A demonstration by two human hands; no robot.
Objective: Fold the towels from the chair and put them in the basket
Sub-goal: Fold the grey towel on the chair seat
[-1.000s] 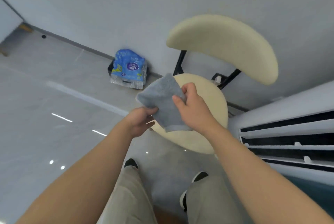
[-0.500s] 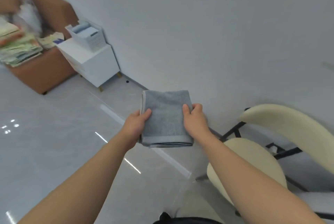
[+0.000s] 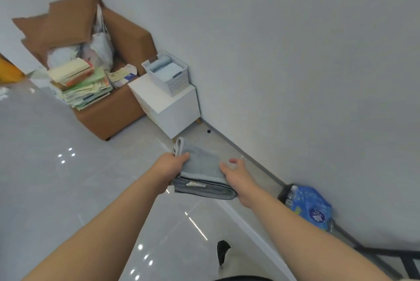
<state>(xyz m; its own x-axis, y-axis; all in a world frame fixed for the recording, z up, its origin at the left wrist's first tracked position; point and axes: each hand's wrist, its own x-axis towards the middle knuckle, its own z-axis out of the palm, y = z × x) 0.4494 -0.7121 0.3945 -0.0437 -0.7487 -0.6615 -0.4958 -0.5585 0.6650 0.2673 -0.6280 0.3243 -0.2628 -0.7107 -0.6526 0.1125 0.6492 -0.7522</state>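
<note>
A: Towel, hands?
B: Folded grey towel [image 3: 202, 173] held in the air over the floor [image 3: 68, 190], well apart from the basket [image 3: 179, 83]. Left hand [image 3: 169, 168] grips its left edge, thumb on top. Right hand [image 3: 237, 177] touches the right edge, fingers loose and spread.
A: Surroundings?
B: White basket sits on the white cabinet [image 3: 168, 108], at its wall-side edge, pale blue towels [image 3: 163, 67] inside. Brown sofa [image 3: 113, 117] just beside the cabinet, paper stack [image 3: 84, 85] on it. Blue pack [image 3: 311, 209] on the floor against the wall [image 3: 295, 53]. Glossy grey tiles.
</note>
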